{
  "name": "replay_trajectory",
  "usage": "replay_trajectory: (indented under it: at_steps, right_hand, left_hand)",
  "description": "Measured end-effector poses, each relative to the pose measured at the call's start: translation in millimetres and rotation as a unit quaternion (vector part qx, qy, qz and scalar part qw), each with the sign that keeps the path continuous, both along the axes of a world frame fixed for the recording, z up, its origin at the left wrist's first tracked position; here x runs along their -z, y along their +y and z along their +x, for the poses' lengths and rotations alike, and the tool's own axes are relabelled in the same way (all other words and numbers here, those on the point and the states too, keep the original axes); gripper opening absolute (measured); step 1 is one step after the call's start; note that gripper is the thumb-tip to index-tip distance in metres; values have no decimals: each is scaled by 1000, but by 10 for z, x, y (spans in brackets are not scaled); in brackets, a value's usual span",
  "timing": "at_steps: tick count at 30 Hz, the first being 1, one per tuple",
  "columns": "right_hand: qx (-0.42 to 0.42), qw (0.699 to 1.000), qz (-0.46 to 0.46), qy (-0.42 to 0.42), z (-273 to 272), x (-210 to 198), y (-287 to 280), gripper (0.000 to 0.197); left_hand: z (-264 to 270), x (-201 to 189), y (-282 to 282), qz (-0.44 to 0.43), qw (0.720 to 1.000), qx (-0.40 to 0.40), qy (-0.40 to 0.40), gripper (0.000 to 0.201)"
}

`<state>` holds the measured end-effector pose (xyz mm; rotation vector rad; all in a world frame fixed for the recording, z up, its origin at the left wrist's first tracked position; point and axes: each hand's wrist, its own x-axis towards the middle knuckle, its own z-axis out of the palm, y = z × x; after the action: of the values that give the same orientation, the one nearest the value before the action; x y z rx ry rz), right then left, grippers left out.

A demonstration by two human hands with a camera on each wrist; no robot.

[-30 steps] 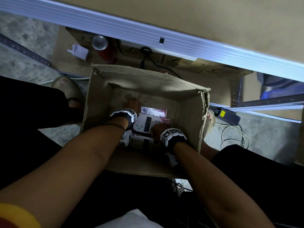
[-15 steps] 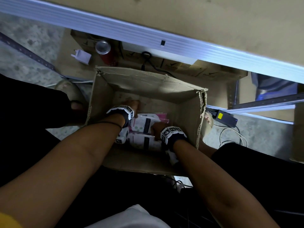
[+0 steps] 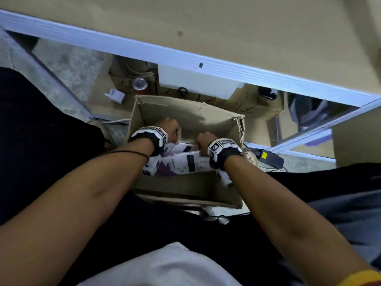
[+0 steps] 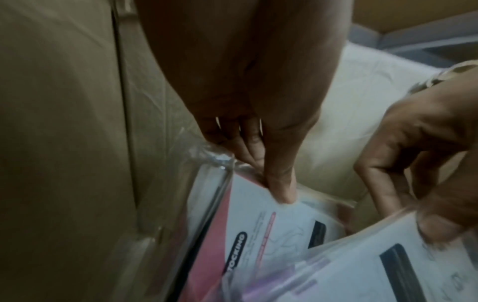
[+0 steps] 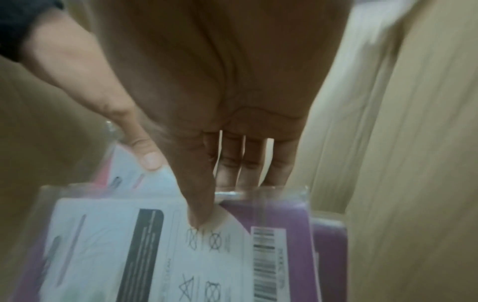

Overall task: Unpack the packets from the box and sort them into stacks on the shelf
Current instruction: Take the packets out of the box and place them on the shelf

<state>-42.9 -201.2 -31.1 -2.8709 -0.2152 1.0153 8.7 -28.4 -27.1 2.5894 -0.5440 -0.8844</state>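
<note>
Rough grey concrete floor [image 3: 68,65] lies under a pale shelf [image 3: 226,32] with a ribbed metal edge at 12 o'clock. At centre sits an open, dull brown cardboard box [image 3: 185,112], torn at its 2 o'clock corner. Both hands reach inside: the left hand [image 3: 169,129] pinches a glossy pink-and-white packet [image 4: 258,220], and the right hand [image 3: 203,140] grips a flat purple-and-white packet [image 5: 181,245] in clear plastic. A red can [image 3: 140,85] stands at 11 o'clock.
</note>
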Motion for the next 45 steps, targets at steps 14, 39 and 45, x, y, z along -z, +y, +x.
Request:
replay_trajectory:
  at_steps: [14,39,45]
  right_hand:
    - [-16,985,-42,-166,-51,-1582,-30,22]
    - [134,908,224,-329,581,-3508,-990,26]
    - [192,878,333,-285,1093,-3425,-807,26]
  left_hand:
    - [-72,-1640,218,-67,990,31,-123,18]
    - [872,-3532,1012,-470,835,-265,-105,32]
    - [1364,-3232,1229,-540,747,-376,-90,33]
